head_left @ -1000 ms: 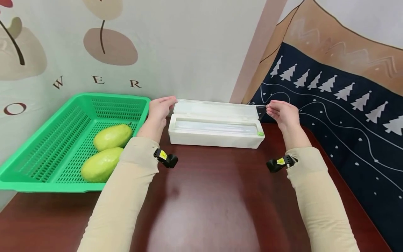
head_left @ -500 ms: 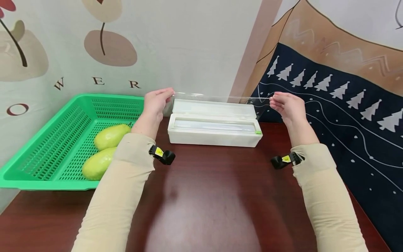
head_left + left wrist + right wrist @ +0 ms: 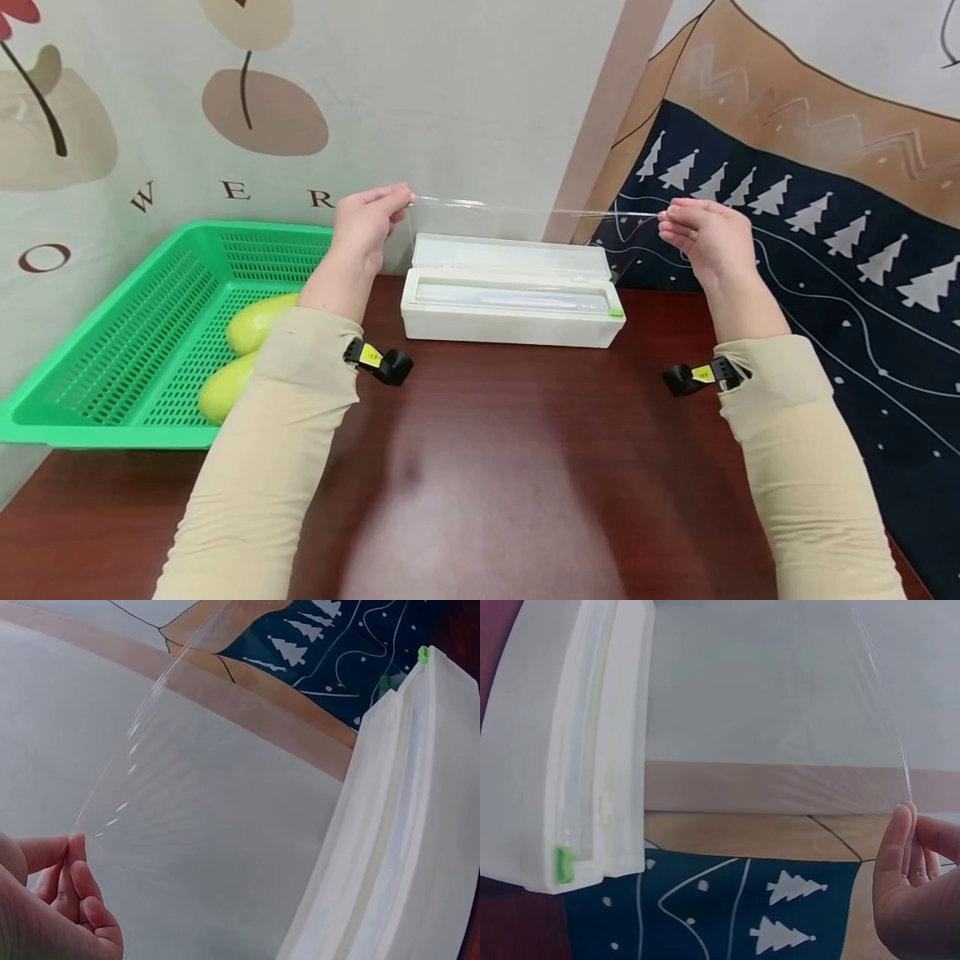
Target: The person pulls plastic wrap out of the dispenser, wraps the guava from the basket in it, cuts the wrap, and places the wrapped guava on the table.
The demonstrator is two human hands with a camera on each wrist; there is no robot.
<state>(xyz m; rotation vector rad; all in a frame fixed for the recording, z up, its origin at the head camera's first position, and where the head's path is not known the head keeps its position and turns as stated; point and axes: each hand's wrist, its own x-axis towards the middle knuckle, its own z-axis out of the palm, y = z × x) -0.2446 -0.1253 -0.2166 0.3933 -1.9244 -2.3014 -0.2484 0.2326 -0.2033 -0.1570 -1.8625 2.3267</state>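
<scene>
Between my hands stretches a clear sheet of plastic wrap (image 3: 480, 205), its top edge nearly level above a white dispenser box (image 3: 510, 327). My left hand (image 3: 366, 223) pinches one corner of the wrap between thumb and fingers, and my right hand (image 3: 708, 237) pinches the other corner. The box stands on the table with its lid (image 3: 510, 256) raised at the back and a small green piece (image 3: 616, 312) at its right end. In the right wrist view the film (image 3: 780, 705) spreads from the box toward my fingertips, with fine creases near the pinched corner.
A green plastic basket (image 3: 105, 437) holding two yellow-green oval fruits (image 3: 255, 323) stands on the left, partly behind my left forearm. The dark red table (image 3: 487, 467) meets a printed cloth backdrop (image 3: 450, 108) behind the box and a navy tree-patterned cloth (image 3: 825, 292) on the right.
Both hands have risen and moved slightly apart, drawing the plastic wrap up out of the box from lid height to well above it. The box and basket have stayed in place.
</scene>
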